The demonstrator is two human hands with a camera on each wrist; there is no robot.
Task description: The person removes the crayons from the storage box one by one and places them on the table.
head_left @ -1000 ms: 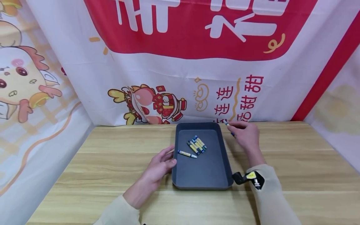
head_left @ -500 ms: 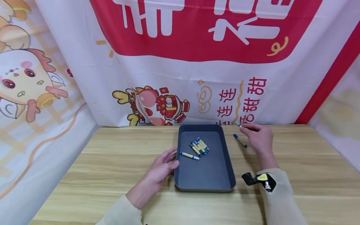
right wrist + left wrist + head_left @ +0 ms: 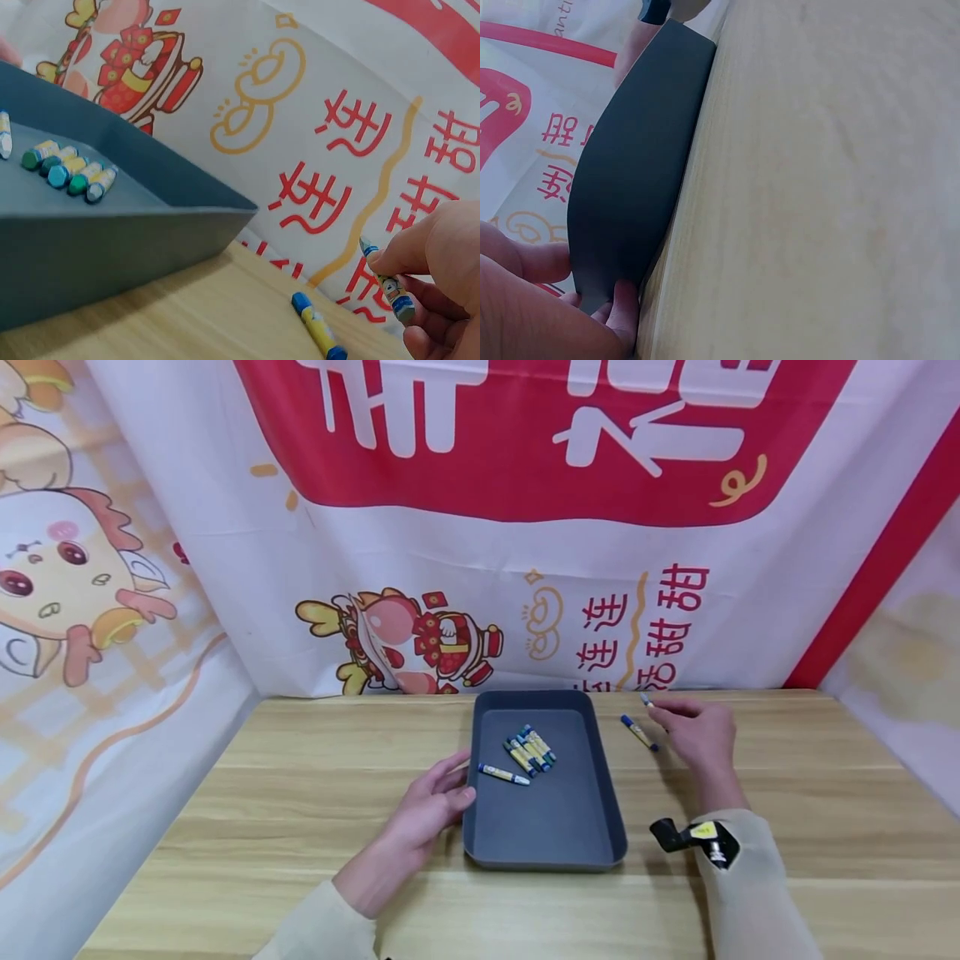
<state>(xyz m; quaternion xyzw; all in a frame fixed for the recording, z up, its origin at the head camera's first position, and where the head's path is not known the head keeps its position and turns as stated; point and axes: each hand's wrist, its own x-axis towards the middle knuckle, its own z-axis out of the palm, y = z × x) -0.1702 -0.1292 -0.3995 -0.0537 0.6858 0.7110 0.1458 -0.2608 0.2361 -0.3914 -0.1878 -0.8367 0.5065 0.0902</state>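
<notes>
Pale-tipped stick crayon in a yellow-and-blue wrapper (image 3: 389,283), pinched to the right of a shallow dark-grey rectangular tray (image 3: 558,822)

The fingers of the right hand (image 3: 703,735) are clamped on the pale-tipped crayon, its tip angled upward, near the tray's far right corner; it appears to be off the light wood-grain surface (image 3: 840,793). Between that hand and the tray lies a blue-ended crayon in a yellow wrapper (image 3: 319,328). At the tray's left wall, the fingers of the left hand (image 3: 431,806) hold the edge. Inside the tray, a close row of green- and blue-ended crayons (image 3: 531,752) lies towards the far end, a white-tipped crayon (image 3: 504,775) beside the left wall.

The step in hand looks like handling single crayons with the tray steadied. The next move likely calls for a sure pinch and, if the tray is the destination, clearance over its right wall.

Whether the left hand reaches beneath the tray cannot be told. The row's overlap makes counting hard, and the right wrist view cuts the tray off.
</notes>
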